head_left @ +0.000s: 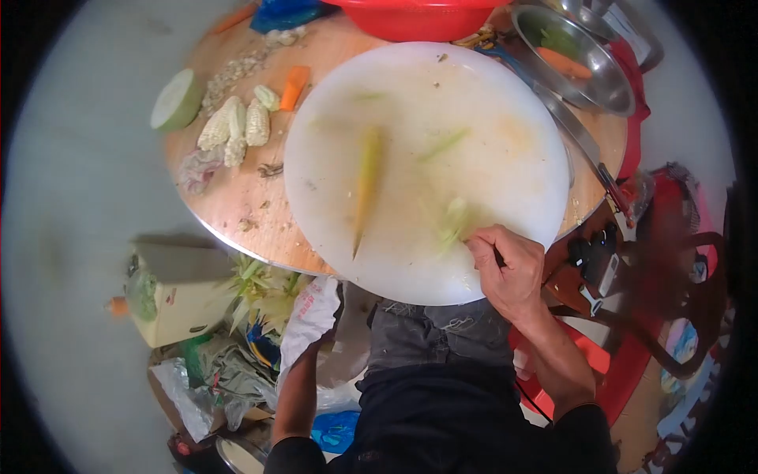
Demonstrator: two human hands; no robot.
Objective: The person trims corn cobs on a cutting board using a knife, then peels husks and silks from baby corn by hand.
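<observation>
"One loose tuft of pale green shreds [453, 220] is what I'm watching: right of center on the white cutting board [505, 103], toward its lower edge. How's the grip?"

"My head view shows the right hand [509, 261] with thumb and fingers pinching the tuft's near end, though blur softens the contact. The left hand I can't judge; a white bag [310, 306] hides it, lower left of center."

"How would you handle those shreds?"

"I'd gather the strands near their middle, pinch lightly and lift clear. Dragging would probably leave wisps behind."

"And room to move?"

"Best across the middle of the board, between the tuft and the slim yellow-green piece [368, 170] left of center. At the bottom, the board overhangs the counter [237, 189], so I'd keep pressure off that rim. At the right, a knife [584, 142] lies just beside the board; I'd keep wrist and sleeve away. Corncobs [237, 126] sit upper left, a red basin [418, 20] crowds the top, and a steel bowl [608, 87] stands upper right."
</observation>
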